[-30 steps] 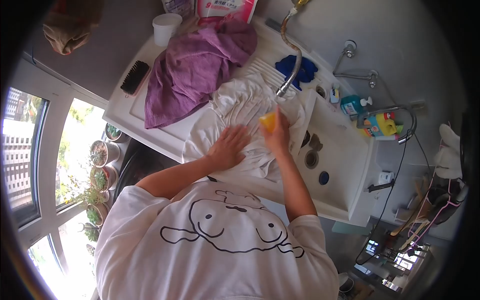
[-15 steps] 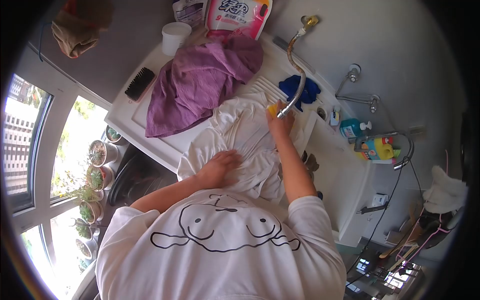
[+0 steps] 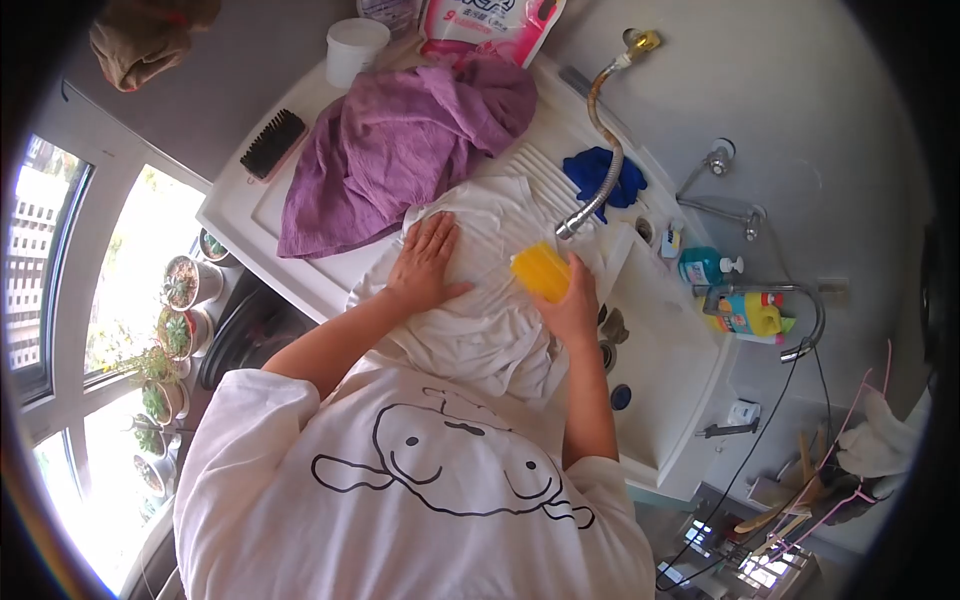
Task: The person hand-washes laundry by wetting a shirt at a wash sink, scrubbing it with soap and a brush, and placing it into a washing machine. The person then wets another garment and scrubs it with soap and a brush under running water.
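A wet white cloth (image 3: 480, 225) lies spread over the ribbed washboard part of the white sink counter. My left hand (image 3: 424, 265) rests flat on its left part, fingers stretched out. In my right hand (image 3: 572, 308) is a yellow block (image 3: 541, 271), gripped at its right end over the cloth; whether it is soap or a brush I cannot tell. The metal hose tip (image 3: 566, 230) hangs just above and right of the block. Behind my left hand a crumpled purple cloth (image 3: 385, 150) touches the white one.
A black-bristled brush (image 3: 272, 145) lies at the left, a white tub (image 3: 356, 52) and a detergent bag (image 3: 490, 28) at the back. Right are a blue cloth (image 3: 606, 180), a teal bottle (image 3: 705, 265), a yellow bottle (image 3: 752, 314) and the sink basin (image 3: 655, 340).
My left hand has moved forward on the white cloth and lies flatter. My right hand went forward to the hose tip, then came back with the yellow block, now more visible.
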`<state>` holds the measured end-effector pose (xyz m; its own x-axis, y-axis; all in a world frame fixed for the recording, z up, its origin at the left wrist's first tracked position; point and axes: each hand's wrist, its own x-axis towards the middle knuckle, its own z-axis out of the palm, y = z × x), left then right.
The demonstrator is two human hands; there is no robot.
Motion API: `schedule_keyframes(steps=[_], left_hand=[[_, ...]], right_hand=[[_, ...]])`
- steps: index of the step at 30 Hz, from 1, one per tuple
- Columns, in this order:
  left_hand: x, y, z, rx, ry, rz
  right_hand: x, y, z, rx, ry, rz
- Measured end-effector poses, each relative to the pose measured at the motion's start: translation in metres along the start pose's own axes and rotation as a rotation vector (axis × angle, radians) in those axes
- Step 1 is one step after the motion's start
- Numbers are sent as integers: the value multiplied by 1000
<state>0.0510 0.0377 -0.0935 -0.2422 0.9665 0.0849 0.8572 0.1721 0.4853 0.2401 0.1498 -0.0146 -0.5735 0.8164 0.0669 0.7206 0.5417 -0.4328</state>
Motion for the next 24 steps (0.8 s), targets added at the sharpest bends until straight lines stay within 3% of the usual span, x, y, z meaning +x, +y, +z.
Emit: schedule_keyframes(steps=[1,2,3,7,10,12,16,19,21,22,24], left_hand=[[2,4,-3,59,-42,29],[5,7,-5,118,-80,58],[6,10,-3,113,-78,58],[5,8,3,39,-31,37],[4,5,5,-49,9,17],[3,4,4,-69,18,10],[3,1,3,-119,46,26],[3,1,3,-110,55,53],[4,2,3,-79,33,65],[4,3,2,-63,31,60],[3,5,3,-45,20,56]], right_hand=[[3,0,-1,-5,-2,4],[10,-1,-1,-58,-46,-128],[16,-3,-1,-112,-91,-261],[37,-24,13,-44,-42,-453],[43,-17,42,93,48,-431],[45,-17,58,354,285,-407],[46,-18,71,407,309,-380],[26,-3,70,521,293,-144],[8,14,53,688,221,156],[5,19,39,686,220,152],[-3,20,5,262,173,-41]])
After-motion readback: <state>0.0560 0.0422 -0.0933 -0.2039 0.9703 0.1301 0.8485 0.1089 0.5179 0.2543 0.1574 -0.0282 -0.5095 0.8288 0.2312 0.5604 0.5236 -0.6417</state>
